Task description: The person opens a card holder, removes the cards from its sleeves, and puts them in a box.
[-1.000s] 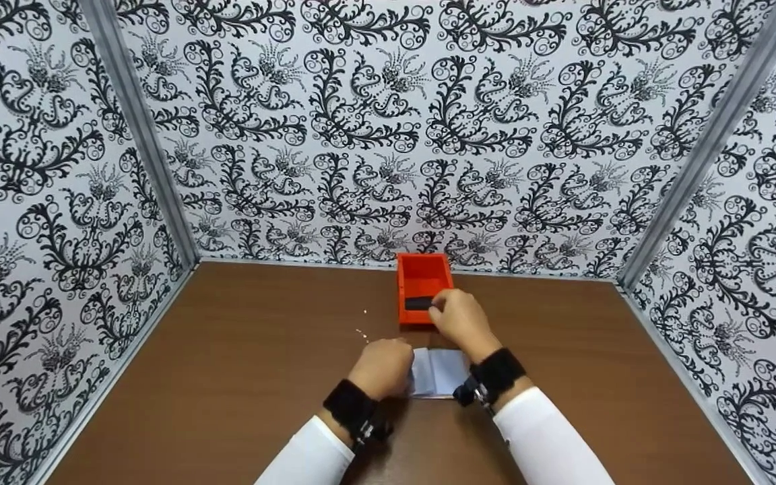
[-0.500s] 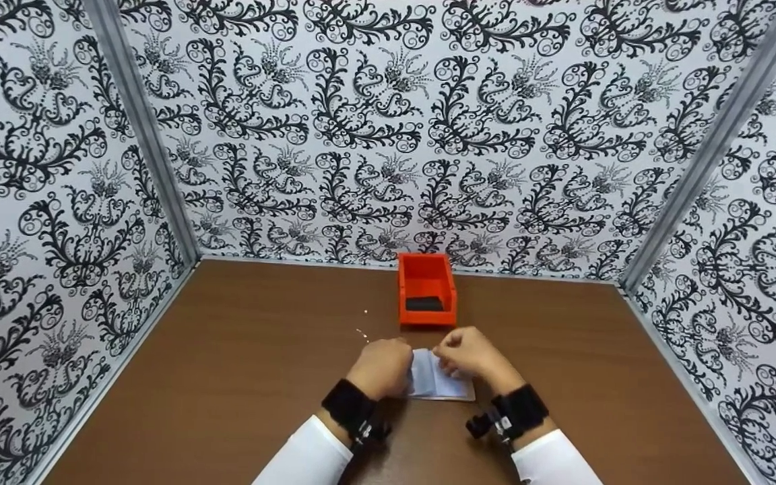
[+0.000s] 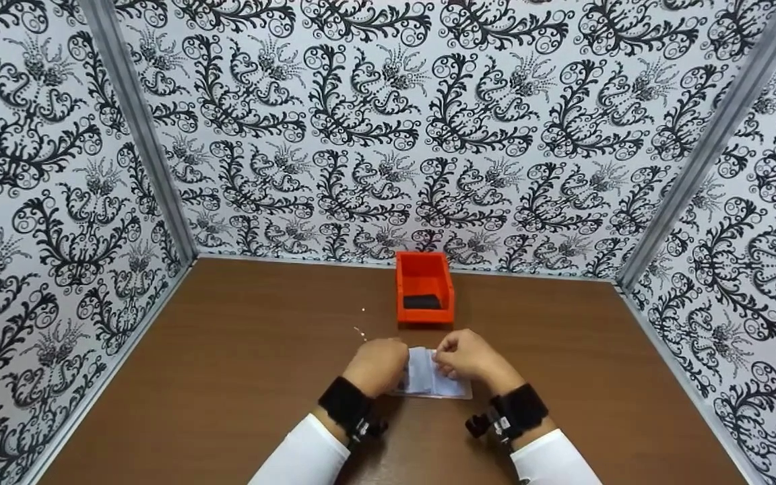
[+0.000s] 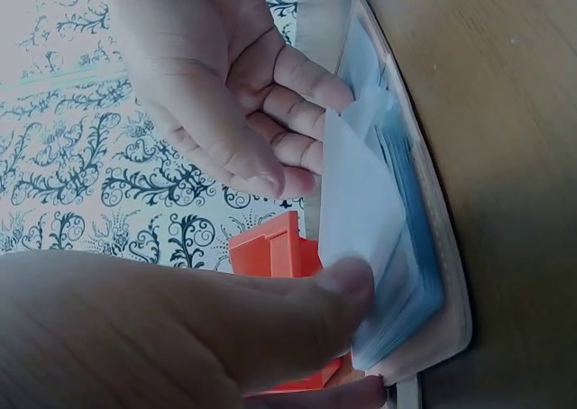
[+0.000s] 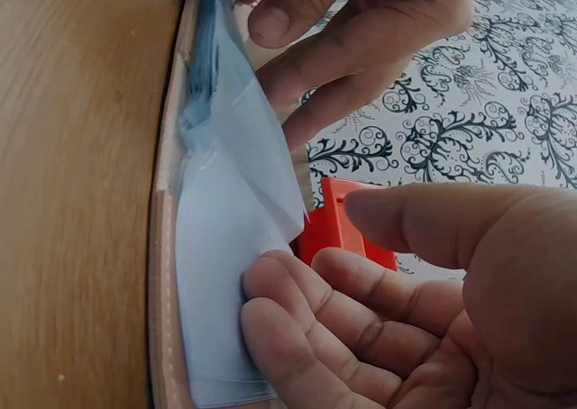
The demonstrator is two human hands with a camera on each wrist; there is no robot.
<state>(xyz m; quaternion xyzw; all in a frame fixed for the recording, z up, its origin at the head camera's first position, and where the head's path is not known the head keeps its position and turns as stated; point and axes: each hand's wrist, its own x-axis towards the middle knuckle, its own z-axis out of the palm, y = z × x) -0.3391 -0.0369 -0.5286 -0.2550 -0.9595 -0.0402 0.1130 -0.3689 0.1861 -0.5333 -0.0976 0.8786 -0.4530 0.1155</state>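
An opened card holder (image 3: 452, 387) with clear plastic sleeves and a stitched beige-pink cover lies on the table. My left hand (image 3: 376, 367) grips its left side; in the left wrist view the thumb presses a raised sleeve (image 4: 361, 197) and a fingertip touches the cover edge. At the right side is my right hand (image 3: 472, 356), fingers loosely bent. In the right wrist view, its fingertips touch a clear sleeve (image 5: 221, 274), while the thumb stands apart from them. I see nothing pinched in that hand. Whether the sleeves hold anything is unclear.
Behind the holder stands an orange-red bin (image 3: 426, 316) with a flat black item (image 3: 422, 302) inside. Small white bits (image 3: 361, 333) lie on the brown table (image 3: 260, 350) left of the bin. Patterned walls (image 3: 374, 135) close off the back and sides.
My right hand has come back from the bin's front edge to the right side of the card holder. The left hand has stayed at the holder's left side.
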